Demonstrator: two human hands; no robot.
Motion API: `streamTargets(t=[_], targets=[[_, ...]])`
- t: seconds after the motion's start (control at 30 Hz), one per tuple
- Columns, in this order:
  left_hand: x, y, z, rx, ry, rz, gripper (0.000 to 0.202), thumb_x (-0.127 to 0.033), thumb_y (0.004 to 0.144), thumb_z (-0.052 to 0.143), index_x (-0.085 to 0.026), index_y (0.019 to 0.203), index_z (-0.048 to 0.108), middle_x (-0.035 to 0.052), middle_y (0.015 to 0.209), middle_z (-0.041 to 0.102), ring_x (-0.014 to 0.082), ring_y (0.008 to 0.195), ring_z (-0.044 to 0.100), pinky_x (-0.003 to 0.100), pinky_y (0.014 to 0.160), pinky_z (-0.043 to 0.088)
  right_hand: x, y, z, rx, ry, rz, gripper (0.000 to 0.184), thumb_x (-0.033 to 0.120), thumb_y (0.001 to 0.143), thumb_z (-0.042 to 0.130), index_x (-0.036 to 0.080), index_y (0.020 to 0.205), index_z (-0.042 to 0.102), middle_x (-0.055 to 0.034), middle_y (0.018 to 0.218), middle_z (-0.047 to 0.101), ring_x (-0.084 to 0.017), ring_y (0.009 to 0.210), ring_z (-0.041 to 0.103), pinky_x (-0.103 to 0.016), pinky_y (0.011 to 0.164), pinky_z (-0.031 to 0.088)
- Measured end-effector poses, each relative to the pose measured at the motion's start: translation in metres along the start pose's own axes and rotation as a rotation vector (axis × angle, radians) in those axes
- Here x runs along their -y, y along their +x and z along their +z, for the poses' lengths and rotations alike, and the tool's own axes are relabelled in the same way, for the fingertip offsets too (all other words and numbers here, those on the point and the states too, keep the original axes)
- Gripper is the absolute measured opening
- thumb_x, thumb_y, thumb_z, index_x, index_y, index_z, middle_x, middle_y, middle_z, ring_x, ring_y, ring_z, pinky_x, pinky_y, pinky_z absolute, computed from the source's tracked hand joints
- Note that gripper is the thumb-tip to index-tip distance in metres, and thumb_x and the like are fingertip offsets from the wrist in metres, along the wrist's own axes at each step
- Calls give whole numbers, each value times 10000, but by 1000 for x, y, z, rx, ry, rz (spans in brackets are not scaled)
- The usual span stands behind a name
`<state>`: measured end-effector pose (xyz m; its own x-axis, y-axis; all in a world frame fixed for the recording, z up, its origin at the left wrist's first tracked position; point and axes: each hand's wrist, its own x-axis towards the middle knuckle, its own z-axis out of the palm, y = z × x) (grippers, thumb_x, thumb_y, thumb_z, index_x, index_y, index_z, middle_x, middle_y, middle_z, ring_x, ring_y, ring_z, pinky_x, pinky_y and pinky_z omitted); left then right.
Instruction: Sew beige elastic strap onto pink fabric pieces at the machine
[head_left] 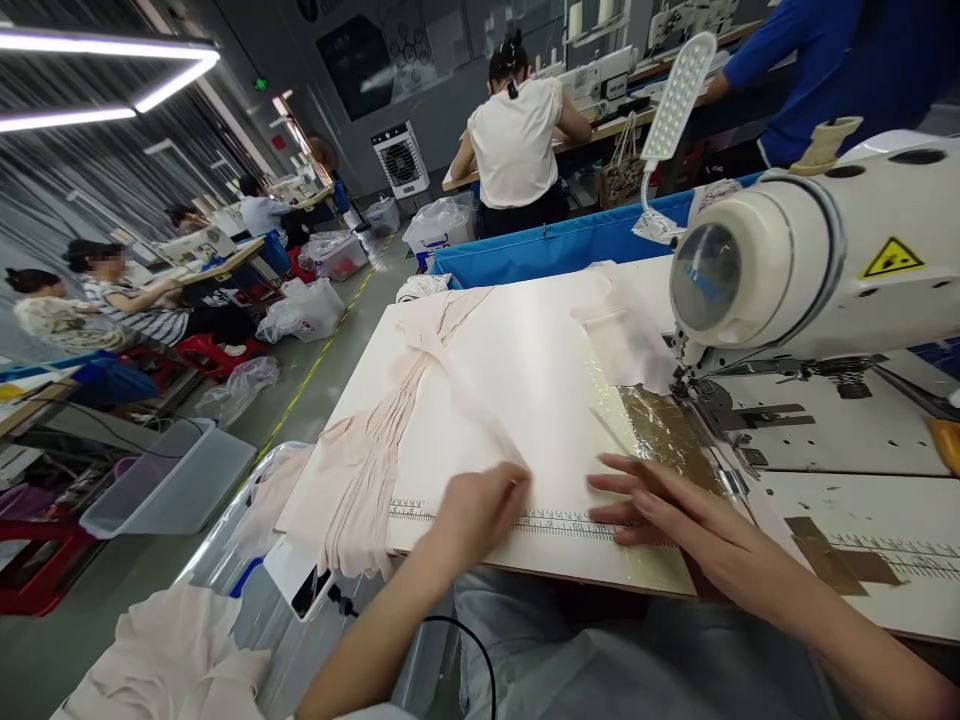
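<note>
Pink fabric strip [469,395] pinched in my left hand [480,512], right hand [675,515] flat, fingers spread, beside the sewing machine [810,260].

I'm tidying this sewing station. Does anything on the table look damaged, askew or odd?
Brown tape patches sit on the table near its front right edge, and a glossy taped area lies by the sewing machine; both look like makeshift repairs. Pale pink fabric hangs bunched over the left edge. Nothing looks spilled.

A garment sewing factory: a white industrial sewing machine [817,270] on a cream desk [540,400], pale pink fabric pieces [367,470], and rows of workers seated at other sewing stations [517,140].
</note>
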<state>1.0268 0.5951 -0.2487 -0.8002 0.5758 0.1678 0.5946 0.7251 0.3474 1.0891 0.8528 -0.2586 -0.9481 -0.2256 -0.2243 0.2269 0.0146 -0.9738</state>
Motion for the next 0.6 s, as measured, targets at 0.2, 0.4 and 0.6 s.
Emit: streamTargets(t=[0.2, 0.4, 0.6], targets=[[-91, 11, 51, 187, 121, 689, 206, -199, 941, 474, -196, 848, 657, 52, 750, 703, 195, 658, 655, 323, 563, 501, 15, 34, 23, 150, -8, -24, 485, 556, 856, 612, 147, 1115, 621, -35, 830, 656, -140, 671, 625, -300, 665, 549], [-88, -1, 32, 264, -349, 835, 257, -393, 988, 475, -193, 990, 637, 30, 880, 731, 143, 807, 677, 263, 731, 552, 5, -25, 1, -106, 75, 35, 478, 592, 823, 640, 157, 1023, 641, 18, 652, 559, -136, 549, 561, -290, 573, 518], [-2, 40, 7, -142, -51, 235, 217, -204, 982, 403, -186, 1072, 599, 113, 1105, 662, 208, 1024, 636, 352, 839, 559, -14, -98, -25, -304, -86, 196, 460, 632, 800, 632, 216, 958, 750, -57, 756, 682, -177, 509, 592, -343, 551, 574]])
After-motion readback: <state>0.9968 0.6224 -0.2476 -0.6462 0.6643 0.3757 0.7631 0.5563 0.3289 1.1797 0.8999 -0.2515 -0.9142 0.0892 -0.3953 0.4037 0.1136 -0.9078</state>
